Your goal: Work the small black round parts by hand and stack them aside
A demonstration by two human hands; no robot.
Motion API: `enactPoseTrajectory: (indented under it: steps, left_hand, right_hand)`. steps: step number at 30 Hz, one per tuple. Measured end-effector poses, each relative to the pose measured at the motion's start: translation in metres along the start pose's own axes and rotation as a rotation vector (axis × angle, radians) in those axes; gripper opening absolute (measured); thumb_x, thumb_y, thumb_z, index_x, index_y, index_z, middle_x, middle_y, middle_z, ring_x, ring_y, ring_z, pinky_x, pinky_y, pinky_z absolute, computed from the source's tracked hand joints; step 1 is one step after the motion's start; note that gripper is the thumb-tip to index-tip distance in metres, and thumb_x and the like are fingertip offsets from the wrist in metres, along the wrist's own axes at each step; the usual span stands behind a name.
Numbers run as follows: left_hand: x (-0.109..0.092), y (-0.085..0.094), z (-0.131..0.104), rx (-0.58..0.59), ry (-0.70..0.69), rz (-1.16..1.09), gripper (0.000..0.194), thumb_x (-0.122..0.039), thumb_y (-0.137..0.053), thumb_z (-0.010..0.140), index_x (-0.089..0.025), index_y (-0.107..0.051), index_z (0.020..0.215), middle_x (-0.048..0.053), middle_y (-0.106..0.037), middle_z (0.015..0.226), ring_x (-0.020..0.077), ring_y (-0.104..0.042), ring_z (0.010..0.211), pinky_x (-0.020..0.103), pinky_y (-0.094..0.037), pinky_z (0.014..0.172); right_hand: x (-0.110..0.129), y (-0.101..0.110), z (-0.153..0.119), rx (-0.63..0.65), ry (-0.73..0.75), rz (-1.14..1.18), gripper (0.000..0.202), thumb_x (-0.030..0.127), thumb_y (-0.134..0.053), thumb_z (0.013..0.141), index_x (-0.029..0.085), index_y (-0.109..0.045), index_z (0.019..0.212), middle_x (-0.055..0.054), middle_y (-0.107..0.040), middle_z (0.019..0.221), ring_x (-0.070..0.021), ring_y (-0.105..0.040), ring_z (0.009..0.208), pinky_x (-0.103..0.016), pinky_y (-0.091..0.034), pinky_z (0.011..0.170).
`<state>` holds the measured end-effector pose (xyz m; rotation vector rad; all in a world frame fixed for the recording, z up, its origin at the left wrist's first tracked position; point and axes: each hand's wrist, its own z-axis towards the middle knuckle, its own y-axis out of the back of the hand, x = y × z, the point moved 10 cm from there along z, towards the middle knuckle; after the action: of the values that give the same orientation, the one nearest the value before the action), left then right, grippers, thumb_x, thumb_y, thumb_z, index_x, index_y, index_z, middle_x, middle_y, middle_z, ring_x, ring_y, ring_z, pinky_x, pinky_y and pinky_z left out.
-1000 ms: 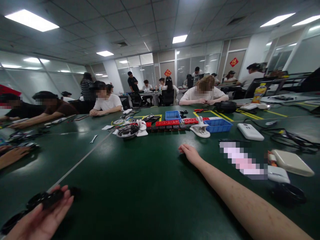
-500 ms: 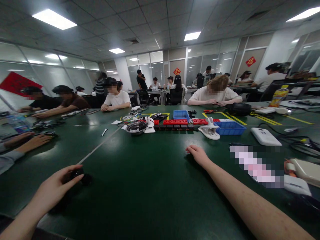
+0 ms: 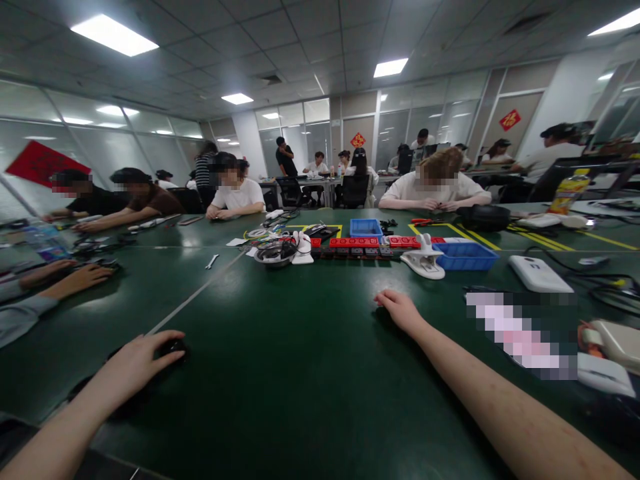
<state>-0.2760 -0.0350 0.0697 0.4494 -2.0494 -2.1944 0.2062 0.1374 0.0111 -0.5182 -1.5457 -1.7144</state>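
Note:
At the lower left, my left hand curls its thumb and fingers round a dark, rounded object. The hand covers most of it, and I cannot make out its kind. Dark parts also show beneath my wrist. My right hand rests on the green table right of the middle, its fingers together and bent inward with nothing visible in them. Beyond it stand a white clip-like stand and a blue tray.
Red socket strips lie across the middle, beside a metal bowl of cables. A small wrench lies left. White devices and cables crowd the right. Another person's hands are at the left edge; co-workers sit opposite.
My left hand has shifted slightly right, and its back now covers more of the dark object. My right hand stays in place on the table. The view has turned slightly left.

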Motion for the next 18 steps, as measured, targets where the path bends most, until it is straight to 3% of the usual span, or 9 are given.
enactPoseTrajectory:
  steps: [3, 7, 15, 17, 18]
  left_hand:
    - [-0.001, -0.007, 0.003, 0.06, -0.095, 0.112, 0.033, -0.04, -0.048, 0.076, -0.025, -0.058, 0.104, -0.001, -0.064, 0.103, 0.022, -0.057, 0.096, 0.034, -0.036, 0.091]
    - [0.01, -0.011, 0.002, 0.081, -0.117, 0.138, 0.032, -0.038, -0.047, 0.076, -0.026, -0.055, 0.105, -0.001, -0.062, 0.108, 0.0222, -0.057, 0.098, 0.044, -0.018, 0.102]
    - [0.019, -0.011, -0.001, 0.075, -0.083, 0.117, 0.031, -0.036, -0.048, 0.073, -0.028, -0.058, 0.101, -0.002, -0.062, 0.109, 0.0206, -0.056, 0.101, 0.042, -0.026, 0.098]
    - [0.018, -0.007, -0.001, 0.028, -0.068, 0.075, 0.034, -0.037, -0.049, 0.07, -0.027, -0.058, 0.101, -0.002, -0.06, 0.112, 0.0213, -0.054, 0.105, 0.046, -0.024, 0.099]
    - [0.021, 0.001, -0.001, -0.058, -0.049, 0.047, 0.035, -0.04, -0.05, 0.068, -0.028, -0.059, 0.1, -0.003, -0.06, 0.113, 0.0215, -0.053, 0.106, 0.047, -0.024, 0.098]
  right_hand:
    - [0.0, -0.001, -0.001, 0.004, -0.004, -0.007, 0.027, 0.034, -0.044, 0.087, 0.013, -0.058, 0.081, -0.001, -0.059, 0.075, -0.0128, -0.056, 0.073, -0.032, -0.045, 0.072]
    - [0.001, -0.001, -0.002, 0.01, -0.011, -0.013, 0.024, 0.033, -0.046, 0.087, 0.012, -0.058, 0.081, -0.001, -0.059, 0.077, -0.0126, -0.057, 0.073, -0.032, -0.045, 0.071]
    - [0.002, -0.002, -0.002, 0.022, -0.007, -0.027, 0.023, 0.032, -0.047, 0.086, 0.012, -0.057, 0.082, -0.001, -0.058, 0.077, -0.0125, -0.056, 0.073, -0.031, -0.045, 0.07]
    - [0.002, -0.002, -0.002, 0.024, -0.008, -0.033, 0.023, 0.032, -0.048, 0.086, 0.012, -0.057, 0.082, -0.001, -0.059, 0.078, -0.0128, -0.056, 0.074, -0.032, -0.045, 0.071]
    - [0.003, -0.002, -0.002, 0.025, -0.009, -0.035, 0.023, 0.032, -0.048, 0.086, 0.012, -0.057, 0.082, -0.001, -0.059, 0.078, -0.0129, -0.056, 0.074, -0.032, -0.045, 0.071]
